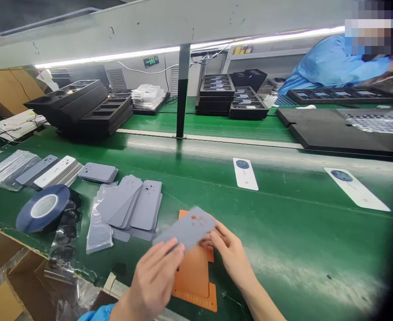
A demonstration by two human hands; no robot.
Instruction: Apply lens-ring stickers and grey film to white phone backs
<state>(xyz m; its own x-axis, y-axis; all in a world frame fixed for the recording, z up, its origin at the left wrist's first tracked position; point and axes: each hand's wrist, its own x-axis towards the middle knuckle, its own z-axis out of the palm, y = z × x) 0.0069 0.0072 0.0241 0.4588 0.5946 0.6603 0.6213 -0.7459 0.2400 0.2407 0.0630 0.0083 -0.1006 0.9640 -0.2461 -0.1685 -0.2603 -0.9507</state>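
Note:
A grey phone-shaped sheet [186, 228] with several small holes at one end is held tilted between both hands. My left hand [158, 272] grips its lower left end, fingers on top. At its right end, my right hand [225, 247] pinches the edge near the holes. Beneath the sheet lies an orange plate [196, 274] with notched edges on the green table, partly hidden by the sheet and my left hand. Fanned stacks of similar grey sheets [146, 205] lie to the left, beside a plastic-wrapped pack [99, 227].
A blue tape roll [58, 203], white panels [58, 171] and wrapped packs sit at the left. Two white panels with dark circles [245, 174] [357, 189] lie at the right. Black trays [216, 96] stand behind a post [182, 98]. A person in blue sleeves is across.

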